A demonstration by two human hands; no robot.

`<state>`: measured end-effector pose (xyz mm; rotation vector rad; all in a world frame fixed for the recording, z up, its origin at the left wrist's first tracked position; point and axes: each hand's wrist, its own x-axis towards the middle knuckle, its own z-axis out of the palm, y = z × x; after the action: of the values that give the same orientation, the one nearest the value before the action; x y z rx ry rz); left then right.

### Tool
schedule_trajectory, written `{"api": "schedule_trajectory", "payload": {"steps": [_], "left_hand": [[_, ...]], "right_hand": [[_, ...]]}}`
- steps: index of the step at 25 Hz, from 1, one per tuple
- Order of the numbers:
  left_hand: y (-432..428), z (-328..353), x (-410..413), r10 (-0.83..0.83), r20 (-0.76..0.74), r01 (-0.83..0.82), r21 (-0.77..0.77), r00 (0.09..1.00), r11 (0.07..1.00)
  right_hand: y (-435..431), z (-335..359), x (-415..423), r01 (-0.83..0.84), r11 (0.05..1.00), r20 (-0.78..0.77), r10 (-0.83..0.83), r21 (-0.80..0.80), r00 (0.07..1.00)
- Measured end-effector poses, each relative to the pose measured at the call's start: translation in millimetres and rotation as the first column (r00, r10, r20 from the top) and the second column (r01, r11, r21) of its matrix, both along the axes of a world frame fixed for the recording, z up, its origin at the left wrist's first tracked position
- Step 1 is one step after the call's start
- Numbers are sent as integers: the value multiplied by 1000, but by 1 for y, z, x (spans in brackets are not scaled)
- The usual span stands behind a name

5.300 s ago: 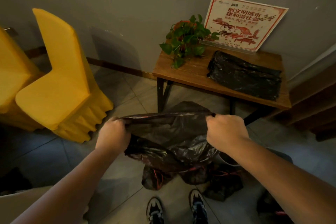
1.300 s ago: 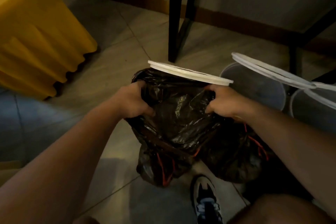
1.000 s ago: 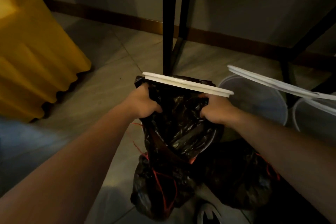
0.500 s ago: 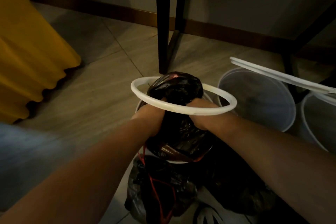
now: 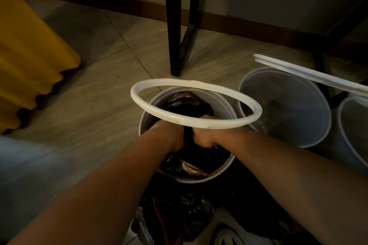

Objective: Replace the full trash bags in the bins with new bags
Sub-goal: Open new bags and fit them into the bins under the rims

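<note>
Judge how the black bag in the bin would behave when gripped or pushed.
Probably floppy: the black bag bunches where the left hand and right hand grip it. Likely light, as the thin film crumples inside the bin. Its glossy sheen suggests it may be slippery.
</note>
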<state>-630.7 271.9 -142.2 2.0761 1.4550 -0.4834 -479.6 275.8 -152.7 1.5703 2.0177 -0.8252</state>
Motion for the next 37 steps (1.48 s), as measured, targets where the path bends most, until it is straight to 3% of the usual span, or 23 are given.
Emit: {"api": "schedule_trajectory", "payload": {"steps": [2, 5, 9, 14, 16, 20, 22, 24, 28, 30, 34, 37], "left_hand": [[-5, 10, -12, 131, 99, -140, 89, 986, 986], [-17, 35, -26, 206, 249, -258, 198, 946, 946], [-22, 60, -44, 180, 234, -230, 207, 955, 951], [-36, 71, -48, 195, 178, -214, 94, 965, 972], [-44, 76, -47, 217, 197, -247, 144, 956, 958], [-49, 85, -70, 252, 224, -302, 230, 941, 925], [-61, 83, -78, 291, 316, -355, 171, 903, 919], [-79, 79, -77, 367, 416, -431, 68, 832, 900], [-106, 58, -64, 391, 579, -559, 140, 715, 817], [-102, 54, -58, 353, 624, -582, 205, 697, 787], [-80, 57, -48, 371, 668, -636, 201, 645, 745], [-79, 62, -39, 374, 737, -648, 113, 563, 753]], "right_hand": [[0, 22, 13, 106, 988, -91, -96, 112, 991], [-18, 61, 30, 174, 964, -104, -155, 202, 982], [-53, 76, 49, 309, 886, -189, -257, 345, 948], [-74, 71, 56, 466, 830, -343, -360, 307, 868], [-71, 75, 55, 474, 829, -380, -353, 297, 855], [-70, 87, 71, 475, 867, -272, -425, 153, 863], [-79, 90, 77, 561, 827, -343, -539, -38, 770], [-91, 89, 81, 631, 765, -427, -618, -131, 660], [-126, 81, 82, 763, 620, -552, -706, -181, 443], [-139, 79, 77, 775, 603, -575, -708, -190, 410], [-138, 84, 81, 818, 575, -717, -567, 9, 406], [-131, 83, 79, 907, 412, -782, -593, -89, 193]]}}
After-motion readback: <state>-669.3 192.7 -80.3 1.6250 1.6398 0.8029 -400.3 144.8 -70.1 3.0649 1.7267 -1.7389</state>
